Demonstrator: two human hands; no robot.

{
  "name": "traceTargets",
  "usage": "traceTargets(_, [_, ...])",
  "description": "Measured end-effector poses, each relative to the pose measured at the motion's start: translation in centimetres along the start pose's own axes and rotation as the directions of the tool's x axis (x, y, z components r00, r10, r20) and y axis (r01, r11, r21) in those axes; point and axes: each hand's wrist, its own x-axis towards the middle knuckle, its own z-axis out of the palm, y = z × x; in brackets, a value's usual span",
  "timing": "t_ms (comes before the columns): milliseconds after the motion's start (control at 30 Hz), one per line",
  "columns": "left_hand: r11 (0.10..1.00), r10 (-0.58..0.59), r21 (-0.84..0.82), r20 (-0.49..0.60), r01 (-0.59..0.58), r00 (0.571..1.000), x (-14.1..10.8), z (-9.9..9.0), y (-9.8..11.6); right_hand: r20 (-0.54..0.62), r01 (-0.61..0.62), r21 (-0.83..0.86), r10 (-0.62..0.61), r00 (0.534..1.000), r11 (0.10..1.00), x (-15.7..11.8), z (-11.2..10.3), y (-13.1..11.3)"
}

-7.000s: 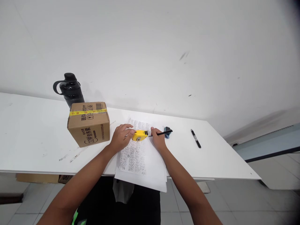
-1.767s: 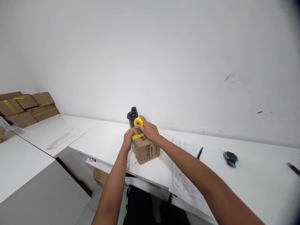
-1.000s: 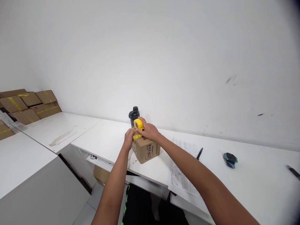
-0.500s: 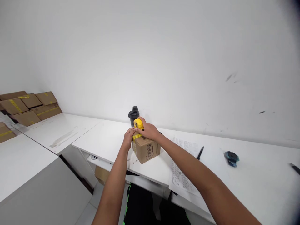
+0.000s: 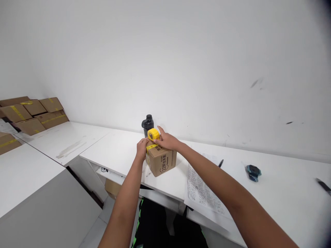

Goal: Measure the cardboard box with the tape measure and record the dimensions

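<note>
A small cardboard box point(image 5: 162, 162) with dark printing and yellow tape stands on the white table. My right hand point(image 5: 168, 140) grips a yellow tape measure point(image 5: 153, 134) over the box's top, its index finger lifted away. At the box's far left top edge, my left hand point(image 5: 142, 148) has its fingers closed together, close to the tape measure. What those fingers pinch is too small to make out. Just behind the tape measure stands a black bottle point(image 5: 148, 124), its lower part hidden.
Stacked cardboard boxes point(image 5: 32, 115) stand at the far left. Right of the box lie written sheets point(image 5: 201, 193), a black pen point(image 5: 221, 163), a dark teal gadget point(image 5: 253, 172) and a dark object point(image 5: 323, 186). Under the tabletop is an open shelf point(image 5: 111, 175); a wall rises behind.
The tape measure has turned slightly so its face shows more. My right index finger has lifted off it. The box has stayed in place while the view shifted slightly.
</note>
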Motion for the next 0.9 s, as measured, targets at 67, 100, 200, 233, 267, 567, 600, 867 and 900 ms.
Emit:
traceTargets(67, [1.0, 0.004, 0.013, 0.0, -0.004, 1.0, 0.1, 0.0, 0.0, 0.001, -0.08, -0.084, 0.08, 0.997, 0.993, -0.6, -0.4, -0.2])
traceTargets(100, [1.0, 0.006, 0.019, 0.001, -0.006, 1.0, 0.1, -0.1, 0.1, -0.009, -0.111, -0.132, 0.111, 0.994, 0.985, -0.9, -0.5, -0.5])
traceTargets(200, [0.999, 0.013, 0.036, 0.012, -0.014, 1.0, 0.1, -0.1, 0.1, -0.046, -0.159, -0.239, 0.153, 0.987, 0.958, -2.1, -0.3, -1.6])
traceTargets(233, [0.999, 0.015, 0.042, 0.016, -0.016, 1.0, 0.1, -0.1, 0.2, -0.049, -0.161, -0.263, 0.153, 0.987, 0.951, -2.4, -0.2, -2.1])
traceTargets(267, [0.999, 0.016, 0.047, 0.02, -0.017, 1.0, 0.2, -0.2, 0.2, -0.049, -0.162, -0.283, 0.155, 0.987, 0.945, -2.8, -0.1, -2.5])
traceTargets(567, [0.997, 0.013, 0.08, 0.013, -0.014, 1.0, 0.6, -0.1, -0.3, -0.054, -0.198, -0.314, 0.191, 0.98, 0.928, -6.6, -0.5, -3.1])
traceTargets(600, [0.997, 0.013, 0.081, 0.013, -0.014, 1.0, 0.7, -0.1, -0.4, -0.059, -0.213, -0.299, 0.205, 0.977, 0.93, -7.5, -0.7, -2.8])
traceTargets(867, [0.996, 0.017, 0.082, 0.02, -0.019, 1.0, 0.7, 0.0, -0.6, -0.04, -0.282, 0.462, 0.337, 0.941, 0.841, -16.3, 0.4, 0.3])
traceTargets(900, [0.996, 0.021, 0.082, 0.023, -0.023, 1.0, 0.8, 0.1, -0.7, -0.012, -0.281, 0.579, 0.352, 0.936, 0.765, -17.1, 0.9, 0.5])
